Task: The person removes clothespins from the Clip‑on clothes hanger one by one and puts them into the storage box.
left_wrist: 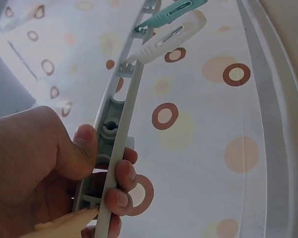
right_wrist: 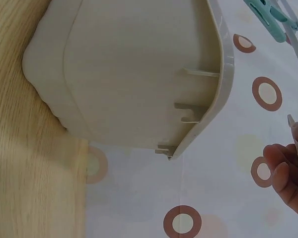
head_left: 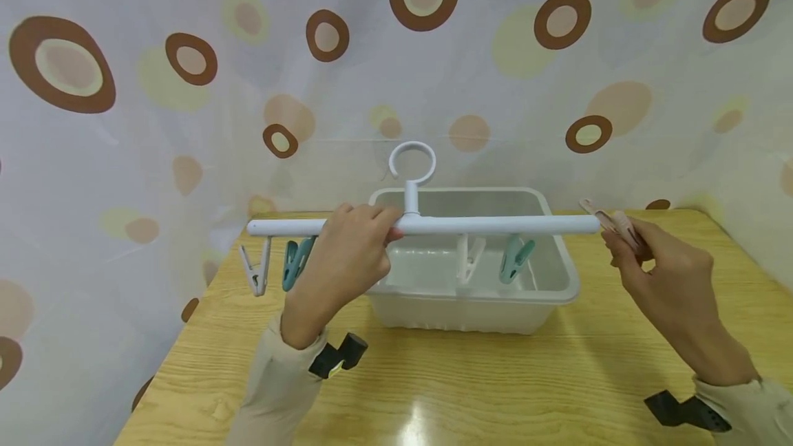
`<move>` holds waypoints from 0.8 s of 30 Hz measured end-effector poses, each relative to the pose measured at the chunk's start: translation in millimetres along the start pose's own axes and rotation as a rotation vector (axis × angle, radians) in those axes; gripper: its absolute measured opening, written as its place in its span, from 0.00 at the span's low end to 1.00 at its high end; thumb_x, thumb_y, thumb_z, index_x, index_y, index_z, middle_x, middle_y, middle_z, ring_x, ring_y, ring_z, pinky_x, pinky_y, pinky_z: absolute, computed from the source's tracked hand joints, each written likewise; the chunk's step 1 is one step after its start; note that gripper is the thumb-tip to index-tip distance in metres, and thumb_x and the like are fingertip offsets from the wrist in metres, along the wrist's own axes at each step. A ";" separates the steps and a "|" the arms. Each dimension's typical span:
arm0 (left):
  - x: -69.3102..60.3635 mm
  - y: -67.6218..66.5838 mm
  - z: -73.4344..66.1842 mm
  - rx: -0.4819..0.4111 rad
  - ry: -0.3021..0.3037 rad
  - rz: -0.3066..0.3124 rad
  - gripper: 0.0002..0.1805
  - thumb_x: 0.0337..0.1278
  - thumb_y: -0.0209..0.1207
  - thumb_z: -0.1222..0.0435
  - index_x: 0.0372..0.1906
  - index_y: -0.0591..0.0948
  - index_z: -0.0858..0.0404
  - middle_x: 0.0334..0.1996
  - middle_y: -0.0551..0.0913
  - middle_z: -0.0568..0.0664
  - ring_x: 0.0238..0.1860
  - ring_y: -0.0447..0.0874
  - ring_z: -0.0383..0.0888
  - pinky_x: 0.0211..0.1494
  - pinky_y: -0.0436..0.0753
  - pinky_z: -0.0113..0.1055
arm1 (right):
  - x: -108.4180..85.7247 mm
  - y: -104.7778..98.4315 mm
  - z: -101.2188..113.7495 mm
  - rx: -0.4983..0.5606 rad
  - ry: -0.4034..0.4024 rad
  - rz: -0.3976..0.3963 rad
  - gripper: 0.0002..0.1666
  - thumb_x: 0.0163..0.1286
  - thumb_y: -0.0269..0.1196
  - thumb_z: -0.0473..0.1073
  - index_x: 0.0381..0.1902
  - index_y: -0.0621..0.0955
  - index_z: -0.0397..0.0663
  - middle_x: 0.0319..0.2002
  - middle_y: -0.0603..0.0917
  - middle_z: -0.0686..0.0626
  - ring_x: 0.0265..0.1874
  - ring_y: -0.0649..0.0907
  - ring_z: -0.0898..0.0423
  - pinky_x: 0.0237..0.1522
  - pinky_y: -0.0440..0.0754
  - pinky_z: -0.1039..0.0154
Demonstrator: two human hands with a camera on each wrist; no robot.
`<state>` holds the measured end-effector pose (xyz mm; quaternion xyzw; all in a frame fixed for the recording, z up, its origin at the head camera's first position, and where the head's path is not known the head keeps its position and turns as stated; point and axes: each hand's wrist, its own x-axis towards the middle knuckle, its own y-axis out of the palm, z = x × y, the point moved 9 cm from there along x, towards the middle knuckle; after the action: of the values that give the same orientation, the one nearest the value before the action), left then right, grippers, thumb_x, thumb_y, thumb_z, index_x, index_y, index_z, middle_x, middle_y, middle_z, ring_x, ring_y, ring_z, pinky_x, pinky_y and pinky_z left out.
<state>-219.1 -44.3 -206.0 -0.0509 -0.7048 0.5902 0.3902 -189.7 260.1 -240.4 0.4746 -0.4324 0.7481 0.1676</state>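
A white hanger bar [head_left: 495,226] with a ring hook [head_left: 413,150] on top is held level by my left hand [head_left: 347,253], whose fingers curl round it left of the hook. From its underside hang a white clip [head_left: 263,270] and a teal clip [head_left: 299,263] on the left, and a white clip [head_left: 469,258] and a teal clip [head_left: 514,260] on the right. Beside the bar's right end, my right hand [head_left: 672,274] pinches a pale pink clip [head_left: 622,226]. In the left wrist view my thumb and fingers grip the bar's hollow underside [left_wrist: 109,129].
A white plastic basin [head_left: 458,312] stands on the wooden table [head_left: 464,384] behind and below the bar. A patterned cloth [head_left: 372,88] with brown and beige ovals hangs behind and at the sides of the table.
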 end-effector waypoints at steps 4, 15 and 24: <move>-6.0 1.3 -3.6 0.000 0.016 -0.010 0.02 0.60 0.60 0.68 0.36 0.82 0.63 0.26 0.81 0.48 0.26 0.74 0.44 0.35 0.73 0.37 | 4.7 10.0 -2.2 0.013 -0.011 0.072 0.13 0.65 0.65 0.38 0.39 0.81 0.30 0.20 0.81 0.47 0.20 0.72 0.75 0.18 0.67 0.79; -24.9 0.6 -13.8 -0.020 0.050 -0.046 0.05 0.58 0.63 0.67 0.38 0.83 0.62 0.25 0.80 0.46 0.26 0.75 0.42 0.36 0.72 0.37 | 18.7 38.0 -6.8 -0.011 -0.032 0.225 0.10 0.66 0.64 0.40 0.30 0.77 0.39 0.14 0.65 0.57 0.12 0.61 0.66 0.16 0.59 0.73; -33.7 2.2 -19.6 -0.005 0.069 -0.065 0.03 0.57 0.64 0.66 0.34 0.81 0.61 0.20 0.73 0.45 0.22 0.71 0.41 0.32 0.69 0.35 | 32.2 54.3 -2.5 0.012 -0.062 0.315 0.07 0.61 0.66 0.33 0.29 0.77 0.42 0.16 0.71 0.56 0.13 0.69 0.63 0.19 0.66 0.70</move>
<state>-184.7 -46.1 -224.4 -0.0492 -0.6937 0.5735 0.4330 -242.9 226.0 -239.8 0.4246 -0.5021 0.7527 0.0320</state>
